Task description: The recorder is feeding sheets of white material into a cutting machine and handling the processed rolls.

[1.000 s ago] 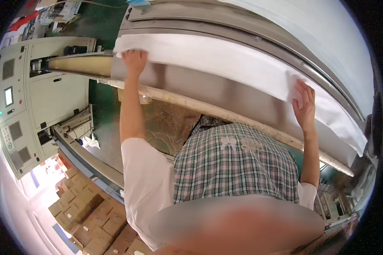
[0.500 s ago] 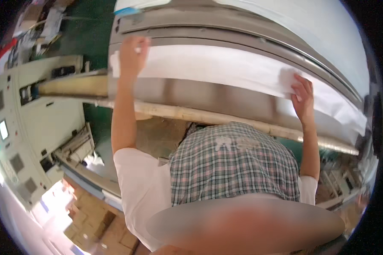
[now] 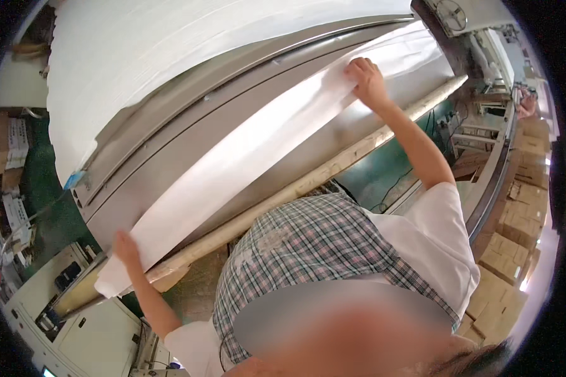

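Table [image 3: 141,191]: grey metal, slanting across the view, a pale bar [image 3: 308,180] along its near edge.
Room: green floor [image 3: 377,173], stacked cartons [image 3: 506,254] at right, cabinet [image 3: 100,336] at lower left.
Count: one strip [image 3: 248,151], one bar.
Strip: white, lengthwise on the table, left end overhanging.
Left hand [image 3: 127,250]: at the strip's left end, blurred; grip cannot be told.
Right hand [image 3: 369,83]: fingers half curled, touching the strip toward its right end; hold unclear.
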A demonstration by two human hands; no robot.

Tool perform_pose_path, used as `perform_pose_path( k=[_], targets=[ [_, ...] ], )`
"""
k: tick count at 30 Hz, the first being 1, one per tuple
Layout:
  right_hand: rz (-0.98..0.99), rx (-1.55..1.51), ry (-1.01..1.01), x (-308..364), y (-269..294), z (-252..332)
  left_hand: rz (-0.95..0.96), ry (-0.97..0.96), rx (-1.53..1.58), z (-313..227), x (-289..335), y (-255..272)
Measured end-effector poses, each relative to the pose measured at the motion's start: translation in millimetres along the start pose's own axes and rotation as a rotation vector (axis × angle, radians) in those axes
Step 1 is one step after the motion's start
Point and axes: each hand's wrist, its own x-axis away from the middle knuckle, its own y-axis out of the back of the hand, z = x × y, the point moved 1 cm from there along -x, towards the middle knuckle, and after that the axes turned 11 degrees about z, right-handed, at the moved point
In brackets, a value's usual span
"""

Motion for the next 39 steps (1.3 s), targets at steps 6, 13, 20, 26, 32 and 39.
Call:
perform_pose_path(
  k=[6,13,20,26,32,39],
  targets=[
    [-0.134,0.216,-0.086,-10,16,-127,-0.018,0.282,-0.125,-8,1,23],
    [-0.23,0.466,-0.43,-18,31,-285,-0.074,0.235,-0.133,-176,5,-2],
    [-0.158,0.463,-0.798,-17,28,-389,0.067,0.253,-0.067,-266,0,8],
    [0.015,-0.107,-0.348,-28,53,-393,0.179,0.326,-0.124,-275,-5,2],
    [0.007,0.174,-0.425,-65,-26,-368,0.297,0.377,-0.136,-276,-14,1],
    [0.615,-0.227,-0.601,-67,19,-345,0.126,0.298,-0.145,-211,4,-6]
  ],
)
